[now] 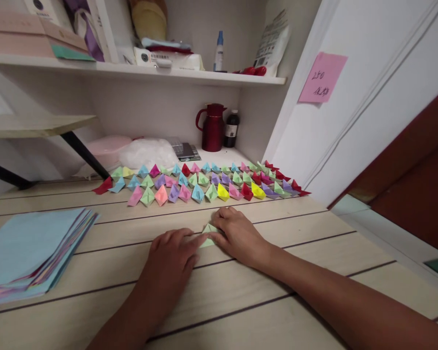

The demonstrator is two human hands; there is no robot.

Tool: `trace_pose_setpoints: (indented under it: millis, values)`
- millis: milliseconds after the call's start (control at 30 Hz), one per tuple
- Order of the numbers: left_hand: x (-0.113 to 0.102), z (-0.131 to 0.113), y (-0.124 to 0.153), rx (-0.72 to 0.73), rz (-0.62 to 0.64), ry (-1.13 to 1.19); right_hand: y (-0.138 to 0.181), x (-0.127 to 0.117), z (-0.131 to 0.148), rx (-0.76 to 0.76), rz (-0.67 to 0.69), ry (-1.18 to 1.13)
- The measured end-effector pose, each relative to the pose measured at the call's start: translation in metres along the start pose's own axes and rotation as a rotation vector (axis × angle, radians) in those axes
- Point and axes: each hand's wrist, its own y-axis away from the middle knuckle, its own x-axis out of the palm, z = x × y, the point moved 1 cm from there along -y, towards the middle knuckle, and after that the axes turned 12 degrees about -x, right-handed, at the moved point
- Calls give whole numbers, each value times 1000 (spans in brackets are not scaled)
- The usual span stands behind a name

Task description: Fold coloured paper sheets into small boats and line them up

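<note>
A small piece of light green folded paper lies flat on the table between my hands. My left hand comes in from the lower left, fingers bent, with its index fingertip pressing the paper's left side. From the right, my right hand closes over the paper's right edge, thumb at the near side and curled fingers at the far side. Part of the paper is hidden under the fingers. Beyond my hands stand rows of small folded paper boats in many colours.
A stack of coloured paper sheets, light blue on top, lies at the left on the slatted table. Behind the boats are a clear plastic bag, a dark red jug and a dark bottle. A shelf hangs above.
</note>
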Motion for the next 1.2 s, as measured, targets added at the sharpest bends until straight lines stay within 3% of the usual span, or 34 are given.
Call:
trace_pose_setpoints:
  millis: [133,433,667,933,1200]
  values:
    - [2,2,1,69,-24,-59,2,-1,-2,27,12,-18]
    - [2,3,2,68,-12,-92,8,-10,-21,93,-22,-11]
    - [3,5,1,87,-25,-60,6,-4,-11,-177,-106,-32]
    - [5,14,-1,0,33,21,12,-16,-8,-207,48,-157]
    - [0,10,-19,11,9,142,12,-12,3,-246,63,-17]
